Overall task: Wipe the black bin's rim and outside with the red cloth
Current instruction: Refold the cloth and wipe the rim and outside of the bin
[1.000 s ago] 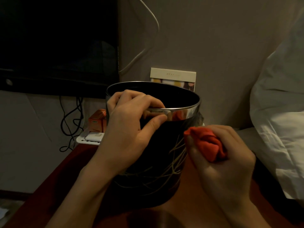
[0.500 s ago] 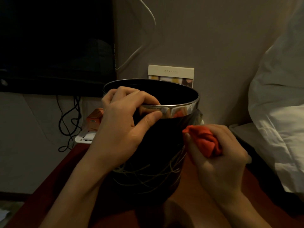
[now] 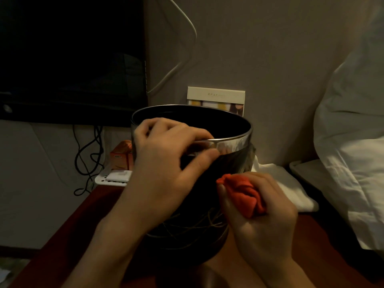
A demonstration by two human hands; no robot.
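Observation:
The black bin (image 3: 232,161) with a shiny metal rim stands on a dark red table (image 3: 68,229) in the middle of the view. My left hand (image 3: 168,163) grips the near rim, fingers curled over the edge and thumb pressed on the metal band. My right hand (image 3: 261,217) holds the bunched red cloth (image 3: 243,194) against the bin's outer wall, low on the right side. Thin pale line patterns show on the lower part of the bin.
A dark screen (image 3: 70,59) hangs at the upper left with black cables (image 3: 87,154) below it. An orange box (image 3: 121,155) and a white tray (image 3: 112,178) sit behind the bin. White bedding (image 3: 351,154) fills the right; a card (image 3: 216,97) leans on the wall.
My right hand has slid the red cloth down the bin's right side, from just under the rim to lower on the wall. My left hand keeps its grip on the rim.

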